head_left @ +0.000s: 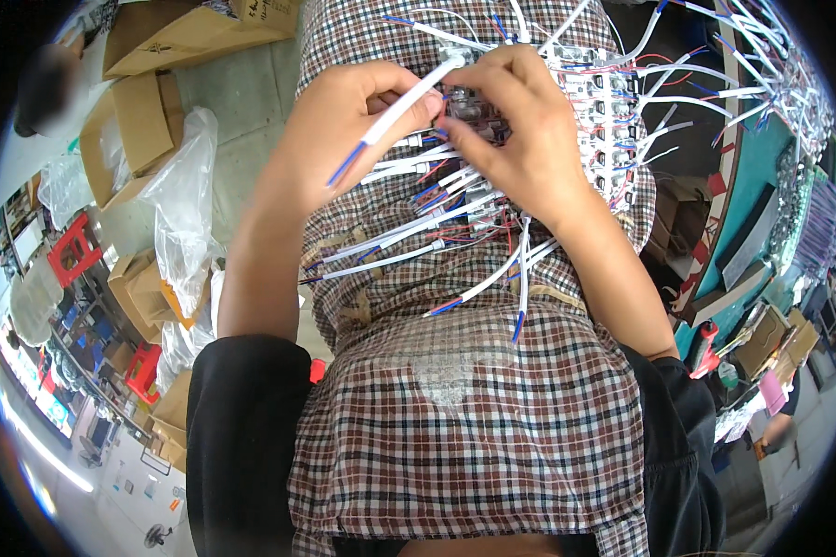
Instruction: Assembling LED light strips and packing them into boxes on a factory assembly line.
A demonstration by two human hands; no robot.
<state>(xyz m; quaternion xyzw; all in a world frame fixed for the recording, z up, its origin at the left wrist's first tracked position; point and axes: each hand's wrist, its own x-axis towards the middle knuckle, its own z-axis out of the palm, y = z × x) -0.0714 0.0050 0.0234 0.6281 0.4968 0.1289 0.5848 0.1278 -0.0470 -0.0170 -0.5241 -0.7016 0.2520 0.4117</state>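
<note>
Over my lap, my left hand (358, 121) is closed, thumb and fingers pinching a white-sleeved cable (395, 113) whose blue and red wire ends point toward me. Just to its right, my right hand (520, 121) has its thumb and forefinger curled in close to the left fingertips; what they grip is hidden. Beneath and between the hands lie several small clear-and-metal electrical parts (613, 121) in rows, with thin red and blue wires. More white-sleeved cables (381, 251) fan out from them across the checked apron (464, 446).
At the right, a green-topped bench (752, 213) carries a heap of similar white cables (780, 84). Open cardboard boxes (135, 139) and clear plastic bags (186, 204) stand on the floor at left, near a red stool (74, 251). Another person (780, 422) is partly visible far right.
</note>
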